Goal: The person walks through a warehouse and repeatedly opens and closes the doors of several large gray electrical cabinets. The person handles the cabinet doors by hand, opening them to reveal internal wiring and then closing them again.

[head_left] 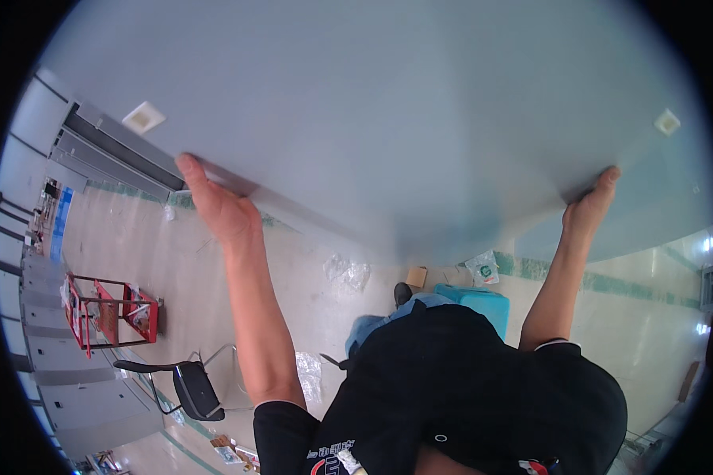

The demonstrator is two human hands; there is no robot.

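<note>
Left hand [223,210] and right hand [590,204] partly closed on the near edge of a large grey panel [372,134], thumbs showing, fingers hidden behind. It's up in front of me, above the floor [190,293]. My read: grip done, not set down; far-edge support, can't tell.

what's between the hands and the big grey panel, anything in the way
Nothing visible. The left hand and right hand both touch the grey panel at its near edge, already in contact. The two white square pieces sit on its face, farther out than each hand, so neither blocks the hold.
</note>
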